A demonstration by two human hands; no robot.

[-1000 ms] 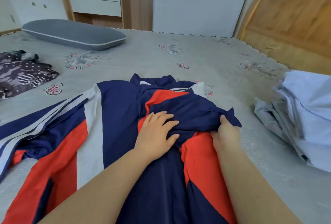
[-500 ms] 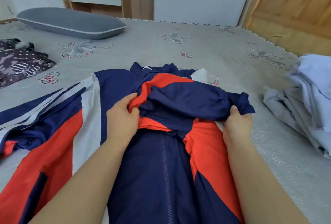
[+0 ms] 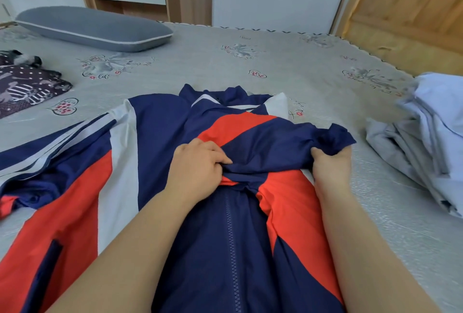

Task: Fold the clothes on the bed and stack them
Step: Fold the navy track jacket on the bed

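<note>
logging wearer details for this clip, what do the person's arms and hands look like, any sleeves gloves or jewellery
Both forearms are bare up to the bottom edge of the picture, with no sleeves in view. The left hand and right hand wear no gloves, and no rings, watch or bracelet show. Fingernails look short and plain.

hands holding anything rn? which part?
Both grip the navy, red and white zip jacket, by its folded-over right sleeve: left hand bunches the sleeve's mid fabric over the chest, right hand grips the cuff end.

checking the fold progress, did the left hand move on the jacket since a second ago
Yes. The left hand slid back toward the zipper of the navy, red and white jacket, and now pinches the folded sleeve.
</note>
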